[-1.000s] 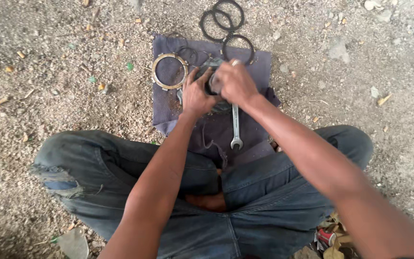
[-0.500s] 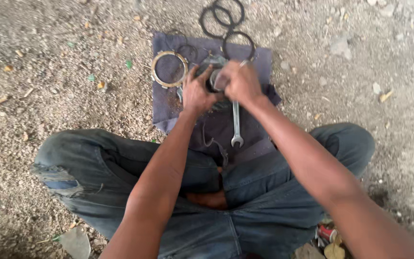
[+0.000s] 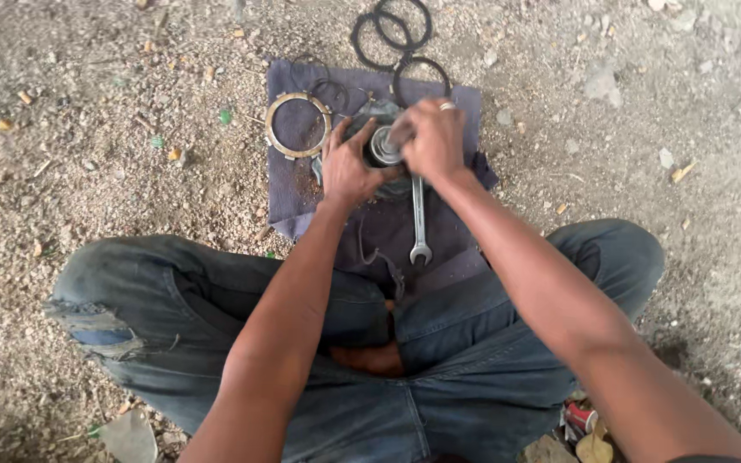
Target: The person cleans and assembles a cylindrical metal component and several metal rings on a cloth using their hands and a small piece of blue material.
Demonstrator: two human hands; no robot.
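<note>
I sit cross-legged on gravel with a dark cloth [image 3: 460, 111] spread ahead of my knees. My left hand [image 3: 349, 167] grips the side of a round metal part [image 3: 382, 144] standing on the cloth. My right hand [image 3: 430, 137], a ring on one finger, is closed over the top right of the same part. A silver wrench [image 3: 419, 225] lies on the cloth just below my hands, pointing toward me. A tan friction ring [image 3: 298, 125] lies flat left of the part.
Several thin dark rings [image 3: 392, 30] lie at the cloth's far edge and on the gravel beyond. Two faint dark rings [image 3: 323, 81] rest on the cloth's upper left. Small scraps [image 3: 581, 420] sit by my right knee. Loose stones and litter surround me.
Both hands stay on the metal part; my right hand has shifted slightly across its top. The view has drifted a little. The wrench and rings lie as before.
</note>
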